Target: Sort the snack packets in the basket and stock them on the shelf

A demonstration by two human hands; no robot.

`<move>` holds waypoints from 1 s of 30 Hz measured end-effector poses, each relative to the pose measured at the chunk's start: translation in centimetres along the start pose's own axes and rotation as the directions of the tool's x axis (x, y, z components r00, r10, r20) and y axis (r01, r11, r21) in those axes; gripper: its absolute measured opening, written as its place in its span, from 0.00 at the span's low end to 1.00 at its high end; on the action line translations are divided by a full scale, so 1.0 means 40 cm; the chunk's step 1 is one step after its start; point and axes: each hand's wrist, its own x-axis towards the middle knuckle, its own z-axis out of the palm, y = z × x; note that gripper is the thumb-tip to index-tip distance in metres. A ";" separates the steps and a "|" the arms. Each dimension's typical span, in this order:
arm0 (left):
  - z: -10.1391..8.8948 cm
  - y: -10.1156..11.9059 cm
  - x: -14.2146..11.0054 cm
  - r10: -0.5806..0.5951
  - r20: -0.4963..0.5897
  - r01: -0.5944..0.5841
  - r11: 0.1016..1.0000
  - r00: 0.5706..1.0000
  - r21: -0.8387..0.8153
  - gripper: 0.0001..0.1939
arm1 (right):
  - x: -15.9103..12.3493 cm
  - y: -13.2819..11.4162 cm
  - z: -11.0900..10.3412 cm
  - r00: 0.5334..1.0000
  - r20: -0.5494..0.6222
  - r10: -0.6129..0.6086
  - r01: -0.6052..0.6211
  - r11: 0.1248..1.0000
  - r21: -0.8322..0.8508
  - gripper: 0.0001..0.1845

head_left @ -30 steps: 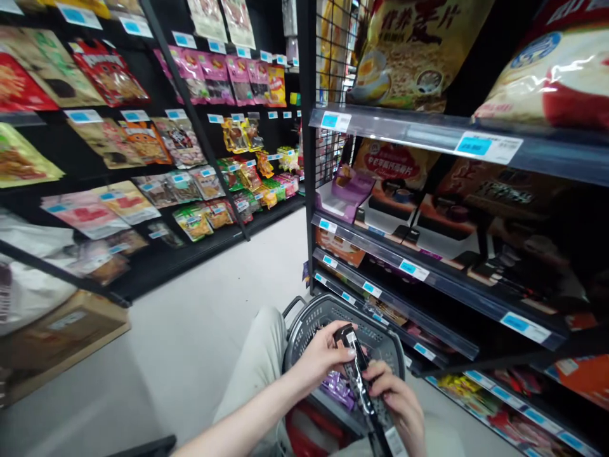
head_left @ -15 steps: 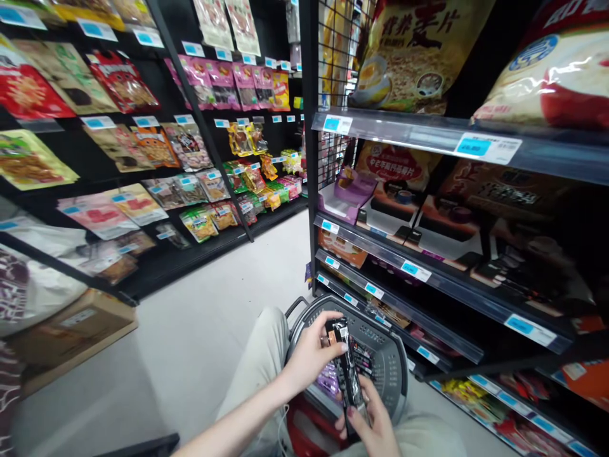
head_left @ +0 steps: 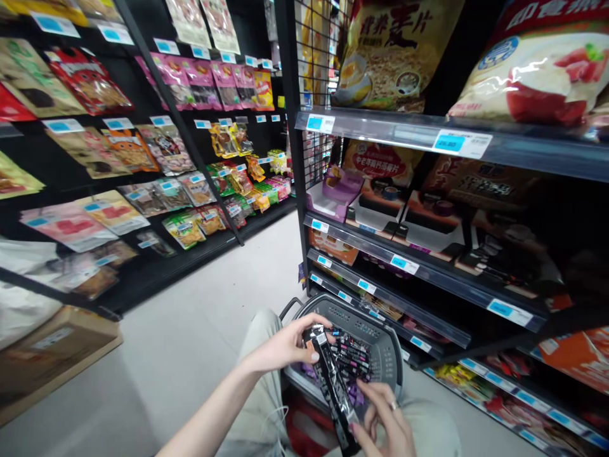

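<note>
A long black stick packet (head_left: 329, 381) with an orange patch and shiny wrapping slants over the shopping basket. My left hand (head_left: 290, 343) is closed on its upper end, thumb on the front and fingers behind. Beside the lower end is my right hand (head_left: 387, 422), a ring on one finger. Its fingers are apart and its thumb tip is at the packet's edge. Under both hands, the grey basket (head_left: 394, 343) holds several dark stick packets (head_left: 354, 358) and purple packets (head_left: 356, 393). The packet covers part of the basket.
Black shelving (head_left: 371, 130) with bags and open boxes rises close on the right. Across the pale floor (head_left: 200, 298), a rack of hanging snack bags (head_left: 181, 149) runs along the left. A cardboard carton (head_left: 57, 355) sits at lower left. Something red (head_left: 309, 425) lies below the basket.
My right hand has loosened from the packet's lower end, its fingers spreading to the right. The packet has shifted left with my left hand, showing more of the basket's contents. The view has turned slightly right.
</note>
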 end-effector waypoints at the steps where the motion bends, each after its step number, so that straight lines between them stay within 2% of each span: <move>1: -0.001 -0.003 -0.002 -0.001 -0.017 0.001 1.000 1.000 -0.016 0.23 | -0.002 0.003 -0.005 1.000 0.003 -0.025 0.025 1.000 -0.005 0.23; 5: 0.007 -0.026 0.000 -0.012 -0.165 -0.001 0.997 0.986 -0.077 0.22 | -0.009 0.017 -0.021 0.992 -0.032 -0.119 0.116 0.990 -0.079 0.24; 8: 0.014 -0.039 -0.003 -0.029 -0.197 0.001 0.990 0.980 -0.142 0.22 | -0.020 0.020 -0.019 0.988 -0.096 -0.120 0.113 0.991 -0.070 0.23; 10: 0.012 -0.039 -0.012 -0.034 -0.146 0.005 0.981 0.989 -0.196 0.22 | -0.029 0.020 -0.013 0.985 -0.163 -0.061 0.063 0.998 0.011 0.20; 13: 0.001 -0.029 -0.030 -0.064 0.011 0.065 0.968 0.998 -0.244 0.23 | -0.042 0.018 -0.008 0.961 -0.273 0.035 0.006 0.989 0.148 0.14; 16: -0.009 -0.018 -0.044 -0.117 0.113 0.138 0.970 0.987 -0.201 0.22 | -0.044 0.016 -0.027 0.947 -0.319 0.041 0.003 0.991 0.137 0.12; 21: -0.003 -0.007 -0.057 -0.168 0.108 0.173 0.984 0.980 -0.043 0.21 | -0.037 0.018 -0.095 0.977 -0.167 -0.133 0.123 0.990 -0.068 0.16; 24: 0.003 -0.001 -0.062 -0.087 0.064 0.072 0.975 0.994 0.211 0.19 | -0.042 0.026 -0.121 0.974 -0.141 -0.175 0.152 0.976 -0.159 0.16; 27: 0.001 0.005 -0.062 0.075 0.040 -0.085 0.823 0.996 0.562 0.16 | -0.049 0.032 -0.128 0.972 -0.114 -0.204 0.179 0.964 -0.196 0.16; 29: -0.002 0.004 -0.060 0.143 0.061 -0.146 0.725 0.988 0.673 0.15 | -0.050 0.033 -0.129 0.972 -0.080 -0.223 0.201 0.955 -0.219 0.18; 30: -0.003 0.001 -0.059 0.160 0.070 -0.164 0.705 0.985 0.690 0.15 | -0.050 0.033 -0.129 0.972 -0.063 -0.228 0.208 0.951 -0.227 0.18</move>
